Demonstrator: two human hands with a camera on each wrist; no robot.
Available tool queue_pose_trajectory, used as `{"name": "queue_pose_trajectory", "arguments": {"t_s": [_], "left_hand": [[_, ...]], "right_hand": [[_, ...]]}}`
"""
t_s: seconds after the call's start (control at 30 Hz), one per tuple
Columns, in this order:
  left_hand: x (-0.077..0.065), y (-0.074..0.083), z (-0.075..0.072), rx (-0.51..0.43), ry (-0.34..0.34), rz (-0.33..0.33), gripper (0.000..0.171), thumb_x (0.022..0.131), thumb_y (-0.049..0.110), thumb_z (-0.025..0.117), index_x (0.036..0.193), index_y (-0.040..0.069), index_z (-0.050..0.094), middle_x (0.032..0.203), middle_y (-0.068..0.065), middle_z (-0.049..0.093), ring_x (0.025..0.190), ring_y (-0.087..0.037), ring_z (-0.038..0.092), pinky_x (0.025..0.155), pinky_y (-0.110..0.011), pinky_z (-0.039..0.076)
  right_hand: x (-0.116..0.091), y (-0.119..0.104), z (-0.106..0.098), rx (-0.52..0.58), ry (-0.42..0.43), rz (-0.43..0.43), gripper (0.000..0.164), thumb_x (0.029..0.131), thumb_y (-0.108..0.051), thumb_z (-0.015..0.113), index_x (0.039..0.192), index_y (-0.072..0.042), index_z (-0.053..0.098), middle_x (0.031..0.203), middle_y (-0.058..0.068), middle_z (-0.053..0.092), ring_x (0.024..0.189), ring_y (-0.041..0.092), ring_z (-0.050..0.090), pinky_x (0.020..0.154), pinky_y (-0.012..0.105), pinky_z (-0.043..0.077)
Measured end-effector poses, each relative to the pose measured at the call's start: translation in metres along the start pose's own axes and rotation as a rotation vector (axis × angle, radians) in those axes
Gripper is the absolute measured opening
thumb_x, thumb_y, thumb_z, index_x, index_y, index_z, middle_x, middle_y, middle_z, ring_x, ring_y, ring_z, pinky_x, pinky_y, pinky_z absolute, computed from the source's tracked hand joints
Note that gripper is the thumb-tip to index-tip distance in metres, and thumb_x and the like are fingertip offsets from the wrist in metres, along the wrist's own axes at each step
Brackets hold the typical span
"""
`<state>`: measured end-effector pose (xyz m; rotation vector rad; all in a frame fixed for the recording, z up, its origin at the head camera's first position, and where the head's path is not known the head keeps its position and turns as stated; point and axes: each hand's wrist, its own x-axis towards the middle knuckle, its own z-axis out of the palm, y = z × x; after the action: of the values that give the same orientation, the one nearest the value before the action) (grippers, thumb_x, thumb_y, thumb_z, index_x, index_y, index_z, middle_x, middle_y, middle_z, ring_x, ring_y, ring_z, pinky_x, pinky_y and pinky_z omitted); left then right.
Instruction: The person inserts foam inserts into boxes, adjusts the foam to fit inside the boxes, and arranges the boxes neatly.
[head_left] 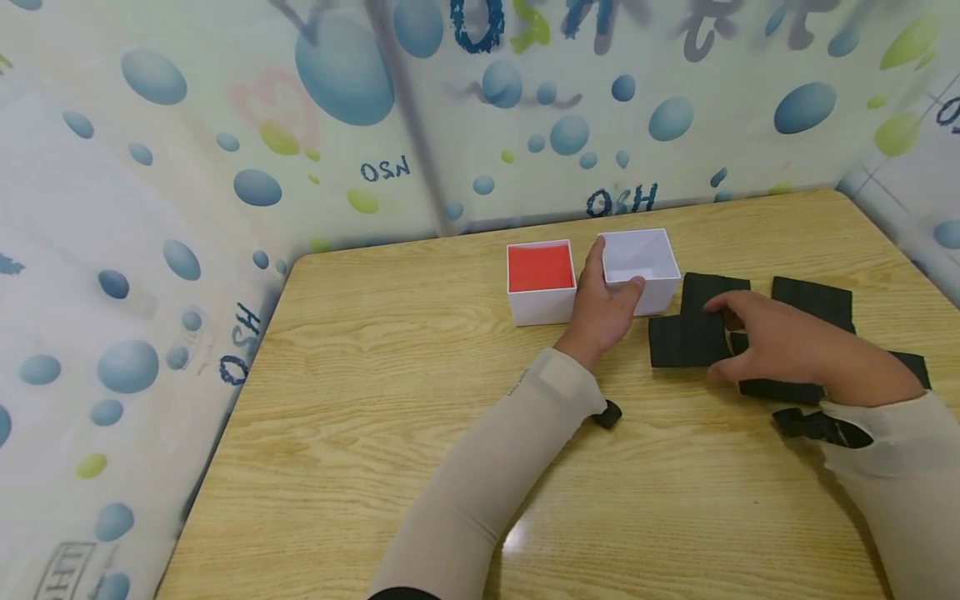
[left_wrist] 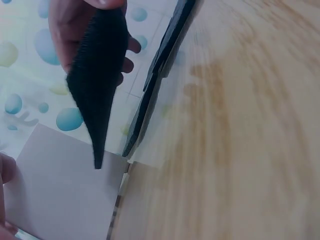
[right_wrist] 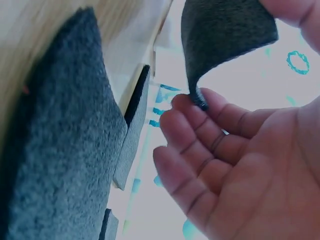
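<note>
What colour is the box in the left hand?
The box is white, inside and out; the head view shows it best.

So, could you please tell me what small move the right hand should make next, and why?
Probably lift the black piece a little and bring it left over the open white box: the right hand pinches it near that box, the left hand grips the box, and no black piece shows inside.
</note>
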<state>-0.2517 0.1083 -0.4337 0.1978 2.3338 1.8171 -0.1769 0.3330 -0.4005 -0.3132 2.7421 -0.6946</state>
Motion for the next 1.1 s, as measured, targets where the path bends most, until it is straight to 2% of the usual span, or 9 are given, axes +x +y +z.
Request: {"name": "queue_pose_trajectory", "arguments": {"t_s": [0.33, 0.4, 0.47, 0.57, 0.63, 0.7, 0.8, 0.93, 1.1], "left_hand": [[0.0, 0.0, -0.001, 0.007, 0.002, -0.005, 0.08, 0.104, 0.034, 0.066, 0.166, 0.043, 0.017, 0.166, 0.011, 0.035, 0.144, -0.019, 0.042, 0.121, -0.052, 0.041], [0.0, 0.001, -0.001, 0.005, 0.002, -0.01, 0.08, 0.104, 0.035, 0.066, 0.166, 0.044, 0.017, 0.166, 0.012, 0.035, 0.144, -0.018, 0.042, 0.121, -0.052, 0.041], [0.0, 0.001, -0.001, 0.003, 0.002, -0.012, 0.08, 0.104, 0.035, 0.066, 0.166, 0.044, 0.017, 0.166, 0.012, 0.034, 0.145, -0.019, 0.042, 0.122, -0.051, 0.04], [0.0, 0.0, 0.0, 0.002, 0.003, -0.012, 0.08, 0.104, 0.035, 0.066, 0.166, 0.044, 0.017, 0.167, 0.012, 0.033, 0.146, -0.019, 0.041, 0.122, -0.051, 0.039], [0.0, 0.0, 0.0, 0.002, 0.004, -0.008, 0.08, 0.104, 0.035, 0.066, 0.167, 0.043, 0.017, 0.168, 0.011, 0.033, 0.147, -0.019, 0.041, 0.123, -0.051, 0.039], [0.0, -0.001, 0.0, -0.001, 0.001, 0.003, 0.08, 0.104, 0.033, 0.066, 0.167, 0.042, 0.017, 0.167, 0.011, 0.034, 0.147, -0.02, 0.041, 0.122, -0.05, 0.039], [0.0, -0.003, 0.0, -0.004, -0.003, 0.02, 0.08, 0.104, 0.032, 0.066, 0.167, 0.04, 0.017, 0.167, 0.01, 0.035, 0.146, -0.019, 0.042, 0.123, -0.049, 0.039], [0.0, -0.003, -0.002, -0.004, -0.004, 0.024, 0.08, 0.104, 0.032, 0.066, 0.167, 0.039, 0.017, 0.164, 0.009, 0.038, 0.143, -0.018, 0.044, 0.122, -0.048, 0.04], [0.0, -0.002, -0.002, -0.002, -0.008, 0.026, 0.08, 0.104, 0.034, 0.066, 0.167, 0.041, 0.017, 0.161, 0.01, 0.04, 0.138, -0.015, 0.045, 0.12, -0.049, 0.042]], "right_hand": [[-0.008, 0.008, -0.014, 0.068, 0.039, -0.02, 0.09, 0.087, -0.034, 0.088, 0.152, 0.008, 0.041, 0.145, 0.035, 0.052, 0.128, 0.052, 0.056, 0.103, 0.066, 0.048], [-0.01, 0.011, -0.016, 0.085, 0.051, -0.019, 0.088, 0.088, -0.032, 0.087, 0.152, 0.007, 0.041, 0.146, 0.033, 0.051, 0.128, 0.049, 0.056, 0.103, 0.049, 0.053], [-0.012, 0.013, -0.019, 0.124, 0.055, -0.02, 0.085, 0.09, -0.029, 0.086, 0.153, 0.006, 0.04, 0.148, 0.031, 0.049, 0.127, 0.043, 0.055, 0.1, 0.028, 0.052], [-0.015, 0.017, -0.022, 0.177, 0.07, -0.03, 0.081, 0.093, -0.023, 0.083, 0.155, 0.004, 0.039, 0.147, 0.026, 0.048, 0.12, 0.015, 0.055, 0.086, 0.006, 0.041], [-0.016, 0.019, -0.022, 0.208, 0.099, -0.045, 0.078, 0.094, -0.019, 0.082, 0.155, 0.004, 0.039, 0.14, 0.022, 0.051, 0.109, 0.004, 0.052, 0.083, 0.005, 0.039], [-0.018, 0.021, -0.022, 0.236, 0.147, -0.06, 0.077, 0.094, -0.016, 0.081, 0.156, 0.003, 0.039, 0.133, 0.016, 0.052, 0.102, 0.0, 0.05, 0.08, 0.006, 0.04], [-0.019, 0.021, -0.022, 0.274, 0.237, -0.074, 0.077, 0.094, -0.013, 0.08, 0.158, -0.001, 0.04, 0.127, 0.009, 0.051, 0.103, -0.001, 0.05, 0.08, 0.004, 0.039], [-0.018, 0.018, -0.02, 0.304, 0.316, -0.059, 0.081, 0.095, -0.014, 0.08, 0.163, -0.006, 0.036, 0.141, 0.014, 0.049, 0.108, -0.014, 0.045, 0.084, -0.001, 0.035], [-0.014, 0.01, -0.017, 0.298, 0.384, -0.016, 0.084, 0.096, -0.019, 0.08, 0.165, -0.008, 0.034, 0.145, 0.021, 0.047, 0.105, -0.016, 0.042, 0.082, -0.004, 0.032]]}}
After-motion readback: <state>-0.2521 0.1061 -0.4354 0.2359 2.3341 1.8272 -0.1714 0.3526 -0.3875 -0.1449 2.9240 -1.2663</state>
